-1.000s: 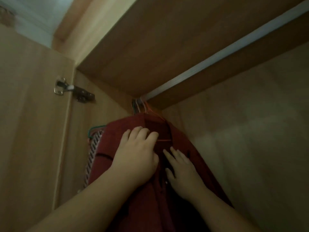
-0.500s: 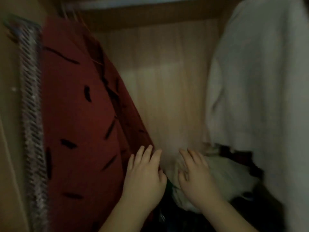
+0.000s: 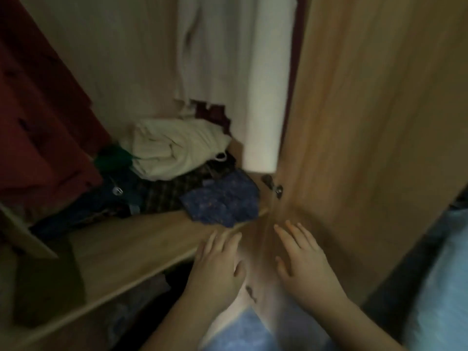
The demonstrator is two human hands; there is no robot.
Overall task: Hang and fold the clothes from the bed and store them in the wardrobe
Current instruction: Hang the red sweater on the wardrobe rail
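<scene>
Wardrobe [image 3: 121, 59] interior in dim light, sweeping from the left. Up against the left edge hangs a red garment [image 3: 38, 117], dark flecks on it, its hem dropping towards the heap below. Under it runs the wooden shelf [image 3: 131, 249], slanting across the view, bare wood along its front. On that shelf, a loose pile: a scrap of green cloth [image 3: 112, 157] tucked beside the red hem, then a cream garment [image 3: 172, 148] folded and sitting on top, a dark checked garment [image 3: 172, 192] beneath it, and a blue patterned cloth [image 3: 222, 201] spilling to the shelf's front edge. Above the pile, a white garment [image 3: 228, 59] hangs at the right side of the opening, next to the door.

Now the hands, both low in the middle. The left hand [image 3: 217, 269] is flat and spread, fingers straight, nothing in it, fingertips right at the shelf's front edge below the blue cloth; touching or not, hard to call. Just past it, a metal hinge [image 3: 272, 184] where shelf meets door. The right hand [image 3: 306, 264] matches: palm down, fingers splayed, empty, held over the lower part of the wardrobe door [image 3: 367, 122], contact unclear. Far right, blurred pale blue fabric [image 3: 443, 274].
</scene>
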